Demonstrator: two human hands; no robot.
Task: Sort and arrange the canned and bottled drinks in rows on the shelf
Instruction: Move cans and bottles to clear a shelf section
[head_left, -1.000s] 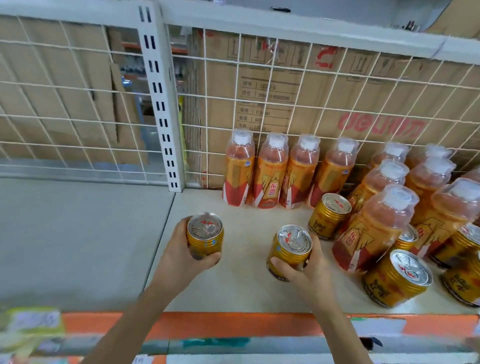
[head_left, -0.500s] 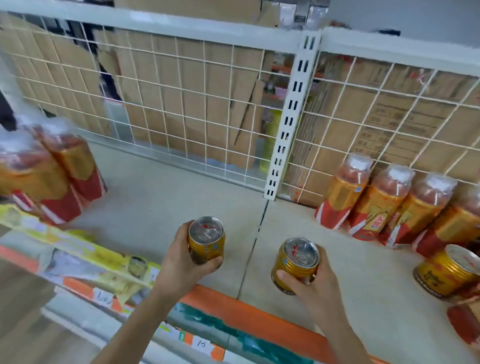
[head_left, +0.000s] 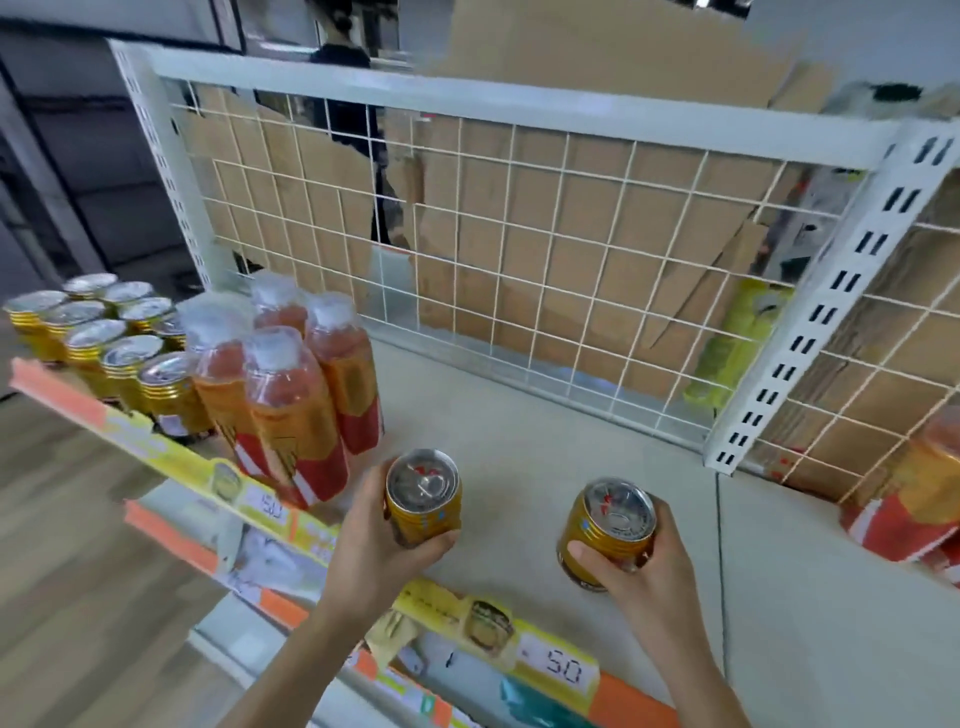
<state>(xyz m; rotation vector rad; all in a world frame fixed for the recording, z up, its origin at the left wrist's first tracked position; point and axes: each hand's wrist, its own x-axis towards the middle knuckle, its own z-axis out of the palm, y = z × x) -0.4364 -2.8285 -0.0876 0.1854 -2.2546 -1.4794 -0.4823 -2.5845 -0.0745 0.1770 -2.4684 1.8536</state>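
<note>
My left hand grips a gold can with a silver top, held just above the front of the grey shelf. My right hand grips a second gold can a little to the right of it. At the left stand several orange bottles with red labels and clear caps, in two short rows. Further left, several gold cans stand in neat rows at the shelf's end. One more orange bottle shows at the right edge.
A white wire grid with cardboard behind it backs the shelf. A slotted white upright divides the sections at the right. An orange and yellow price strip runs along the front edge. Wooden floor lies below left.
My view has swung left along the shelf, and both hands have carried their cans that way. The bottles and rows of cans at the left end have come into sight.
</note>
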